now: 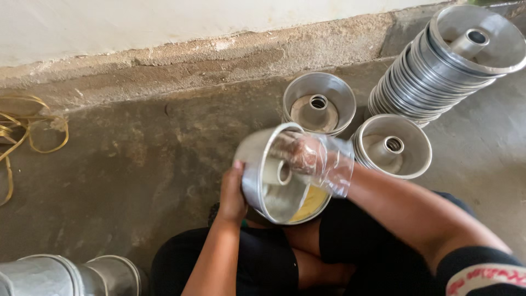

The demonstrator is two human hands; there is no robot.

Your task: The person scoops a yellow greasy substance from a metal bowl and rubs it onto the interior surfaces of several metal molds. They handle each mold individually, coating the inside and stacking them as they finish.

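A person's left hand grips the outer wall of a tilted metal tube pan above their knees. The right hand, in a clear plastic bag, presses inside it. More pans stand on the concrete floor.

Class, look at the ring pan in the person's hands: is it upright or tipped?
Tipped. The pan lies on its side, its opening and centre tube facing the right hand, while the left hand holds its base.
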